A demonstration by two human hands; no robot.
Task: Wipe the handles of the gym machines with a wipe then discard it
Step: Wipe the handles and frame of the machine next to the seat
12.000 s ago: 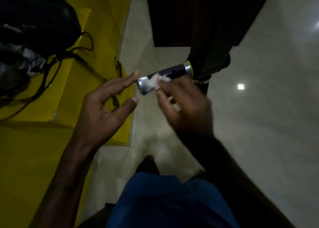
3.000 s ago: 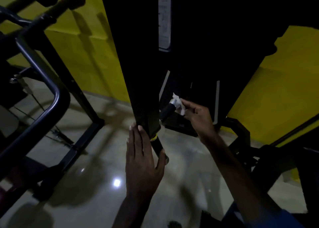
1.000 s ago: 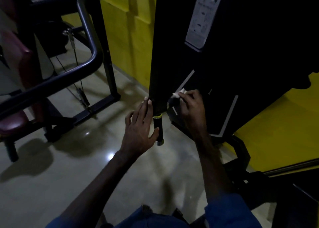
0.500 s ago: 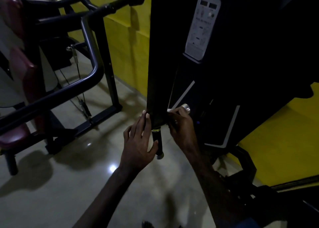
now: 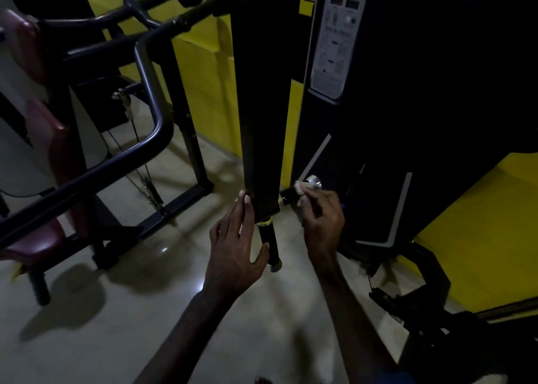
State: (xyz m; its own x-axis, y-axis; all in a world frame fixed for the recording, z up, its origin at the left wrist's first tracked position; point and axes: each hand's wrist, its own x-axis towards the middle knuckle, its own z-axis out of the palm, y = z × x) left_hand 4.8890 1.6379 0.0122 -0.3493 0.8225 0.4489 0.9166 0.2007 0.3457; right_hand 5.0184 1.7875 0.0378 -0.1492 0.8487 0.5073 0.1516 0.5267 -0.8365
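Right hand (image 5: 321,222): my fingers pinch the wipe (image 5: 300,187) and press it on the side handle (image 5: 297,191), just short of its silver end cap.
Left hand (image 5: 235,247): fingers straight, holding nothing; tips rest against the black arm (image 5: 262,92), thumb beside the lower handle (image 5: 269,245).
Lower handle: hangs below the arm, yellow ring at its top.
Floor (image 5: 87,325): pale, glossy.
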